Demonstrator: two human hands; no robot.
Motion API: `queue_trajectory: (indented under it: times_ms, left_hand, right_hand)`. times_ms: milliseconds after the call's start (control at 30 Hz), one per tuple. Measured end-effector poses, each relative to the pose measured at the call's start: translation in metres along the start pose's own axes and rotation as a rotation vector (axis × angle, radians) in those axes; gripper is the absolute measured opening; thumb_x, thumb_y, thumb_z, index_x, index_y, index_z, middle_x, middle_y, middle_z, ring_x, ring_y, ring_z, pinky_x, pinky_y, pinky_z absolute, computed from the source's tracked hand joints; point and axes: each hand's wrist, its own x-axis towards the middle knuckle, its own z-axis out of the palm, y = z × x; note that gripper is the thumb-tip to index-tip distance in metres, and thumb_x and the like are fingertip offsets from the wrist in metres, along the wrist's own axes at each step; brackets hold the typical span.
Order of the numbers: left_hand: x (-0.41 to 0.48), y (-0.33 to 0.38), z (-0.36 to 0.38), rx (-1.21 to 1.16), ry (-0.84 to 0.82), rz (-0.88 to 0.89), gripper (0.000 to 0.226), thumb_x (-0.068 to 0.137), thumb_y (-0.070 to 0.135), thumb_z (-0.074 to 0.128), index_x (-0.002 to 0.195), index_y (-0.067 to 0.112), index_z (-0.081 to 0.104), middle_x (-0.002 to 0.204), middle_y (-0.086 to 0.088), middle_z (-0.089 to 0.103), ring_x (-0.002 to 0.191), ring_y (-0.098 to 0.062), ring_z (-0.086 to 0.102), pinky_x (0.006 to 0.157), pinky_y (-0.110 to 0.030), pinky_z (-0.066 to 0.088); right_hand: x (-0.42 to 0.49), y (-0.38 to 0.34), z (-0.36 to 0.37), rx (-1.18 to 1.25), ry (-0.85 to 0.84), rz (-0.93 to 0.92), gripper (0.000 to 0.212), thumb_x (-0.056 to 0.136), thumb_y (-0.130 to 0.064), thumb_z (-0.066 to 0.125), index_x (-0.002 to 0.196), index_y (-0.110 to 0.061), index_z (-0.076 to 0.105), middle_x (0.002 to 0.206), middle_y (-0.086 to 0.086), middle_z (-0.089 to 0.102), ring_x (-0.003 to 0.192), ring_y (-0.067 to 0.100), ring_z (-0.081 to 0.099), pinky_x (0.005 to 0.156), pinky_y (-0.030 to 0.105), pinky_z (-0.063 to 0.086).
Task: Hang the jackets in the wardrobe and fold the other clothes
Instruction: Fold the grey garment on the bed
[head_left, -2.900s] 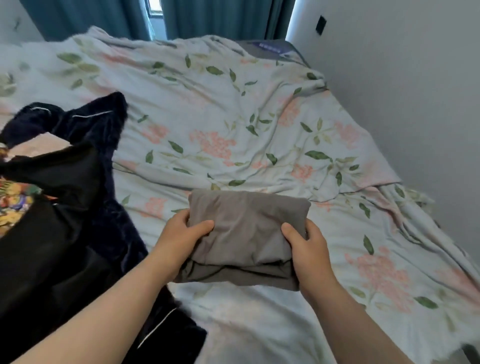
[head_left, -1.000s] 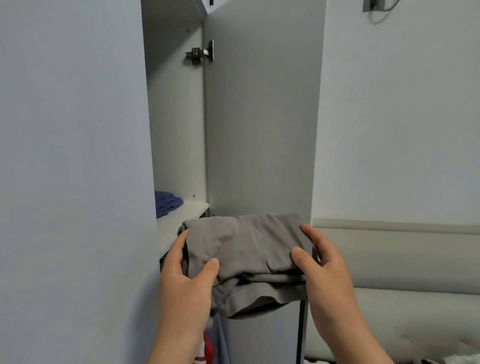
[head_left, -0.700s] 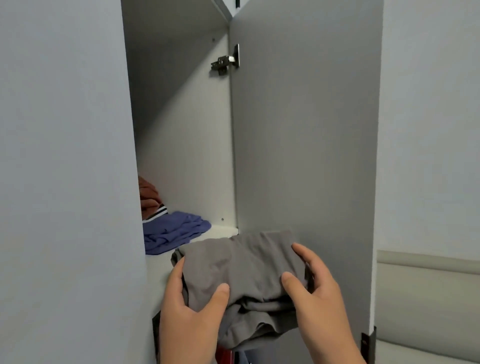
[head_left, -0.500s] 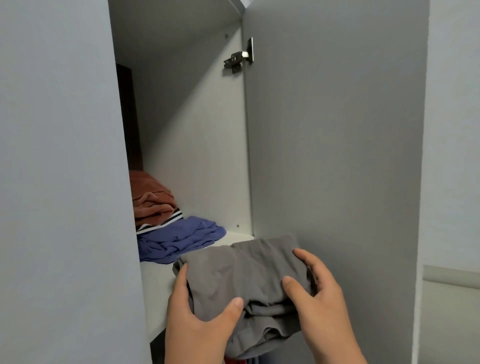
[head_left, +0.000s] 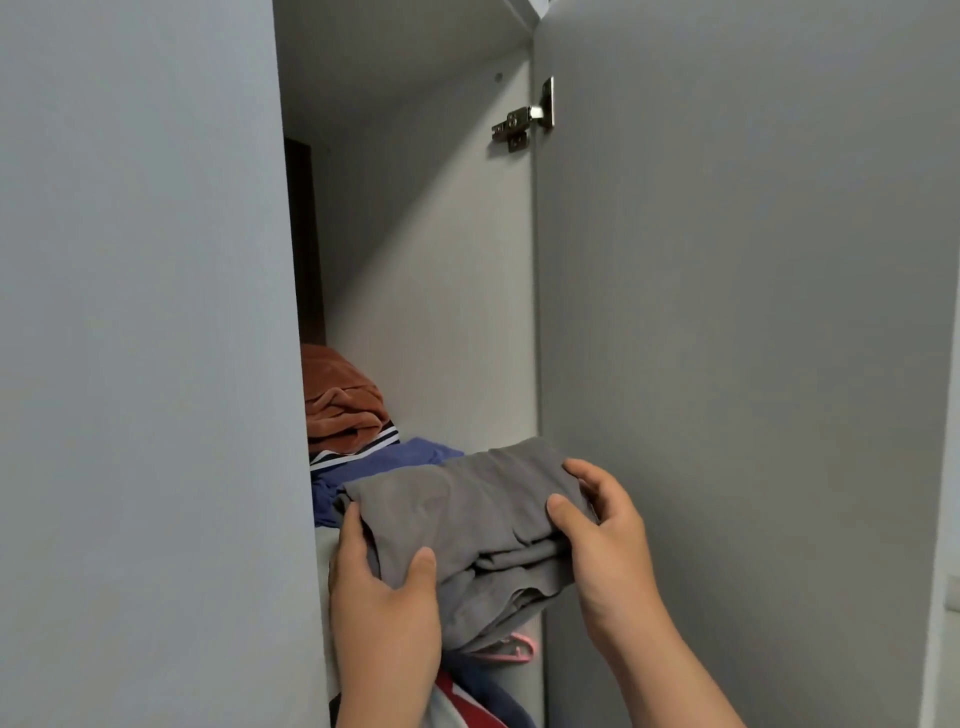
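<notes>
A folded grey garment (head_left: 467, 519) is held in front of an open wardrobe, level with its shelf (head_left: 323, 551). My left hand (head_left: 384, 608) grips the garment's left near corner, thumb on top. My right hand (head_left: 602, 540) holds its right side, fingers curled over the far edge. On the shelf behind lie a folded blue garment (head_left: 395, 460) and, on top of it at the back, a rust-orange one (head_left: 343, 400) with a striped edge. The shelf's front part is mostly hidden by the grey garment.
The wardrobe's left door (head_left: 145, 364) stands close on my left and the open right door (head_left: 727, 338) with its metal hinge (head_left: 524, 122) on my right, leaving a narrow gap. Below the shelf, a pink hanger (head_left: 511, 649) and red-and-blue clothes (head_left: 478, 701) show.
I turned from the bed to the wardrobe carrying the grey garment. Over the last second it moved closer to the shelf, and the stacked clothes came into view.
</notes>
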Motion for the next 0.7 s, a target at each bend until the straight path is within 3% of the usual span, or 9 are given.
queue_trajectory:
  times_ms: [167,267,400,467,567,633,700]
  left_hand:
    - [0.024,0.000,0.022,0.000,0.139,0.021,0.075,0.082,0.004,0.072,0.147,0.028,0.043,0.146,0.002,0.051,0.131,-0.021,0.049,0.107,-0.032,0.036]
    - [0.048,0.001,0.040,0.004,0.224,0.035,0.072,0.083,0.003,0.070,0.146,0.027,0.043,0.145,0.002,0.050,0.131,-0.021,0.048,0.110,-0.038,0.038]
    - [0.091,0.001,0.058,0.009,0.355,0.075,0.065,0.088,0.006,0.067,0.146,0.025,0.042,0.148,0.004,0.046,0.136,-0.018,0.043,0.113,-0.034,0.034]
    - [0.116,0.003,0.065,-0.013,0.411,0.108,0.063,0.089,0.008,0.066,0.145,0.024,0.043,0.149,0.002,0.044,0.138,-0.017,0.041,0.115,-0.037,0.034]
    - [0.154,0.004,0.073,-0.037,0.522,0.109,0.059,0.088,0.012,0.069,0.142,0.020,0.049,0.145,-0.001,0.049,0.134,-0.021,0.046,0.113,-0.038,0.037]
    - [0.173,-0.001,0.075,-0.054,0.567,0.083,0.057,0.087,0.012,0.070,0.140,0.018,0.051,0.142,-0.004,0.051,0.130,-0.023,0.049,0.110,-0.038,0.039]
    - [0.186,-0.013,0.079,-0.023,0.593,0.044,0.055,0.087,0.011,0.069,0.140,0.015,0.052,0.142,-0.008,0.051,0.129,-0.026,0.049,0.107,-0.032,0.037]
  right_hand:
    - [0.038,0.023,0.020,0.088,-0.044,0.007,0.037,0.088,0.003,0.065,0.111,-0.026,0.066,0.114,-0.007,0.070,0.098,-0.001,0.067,0.079,0.013,0.053]
    - [0.069,0.039,0.037,0.117,-0.085,0.019,0.037,0.089,-0.001,0.066,0.115,-0.027,0.064,0.120,-0.007,0.067,0.108,0.005,0.064,0.088,0.018,0.051]
    - [0.116,0.053,0.070,0.115,-0.167,0.018,0.039,0.089,-0.004,0.068,0.124,-0.020,0.061,0.125,-0.004,0.064,0.117,0.010,0.061,0.104,0.031,0.048]
    - [0.140,0.057,0.091,0.113,-0.208,-0.001,0.041,0.090,-0.007,0.068,0.128,-0.018,0.060,0.126,-0.005,0.063,0.113,0.003,0.061,0.099,0.022,0.048]
    - [0.172,0.064,0.124,0.116,-0.264,-0.015,0.041,0.090,-0.010,0.068,0.129,-0.020,0.061,0.115,-0.015,0.063,0.094,-0.015,0.060,0.078,0.003,0.047]
    - [0.190,0.072,0.142,0.130,-0.283,-0.022,0.039,0.089,-0.008,0.068,0.126,-0.020,0.061,0.109,-0.021,0.062,0.089,-0.018,0.061,0.073,0.001,0.047]
    - [0.205,0.086,0.155,0.092,-0.312,-0.007,0.039,0.090,-0.006,0.067,0.127,-0.016,0.061,0.111,-0.016,0.063,0.094,-0.011,0.063,0.078,0.004,0.047]
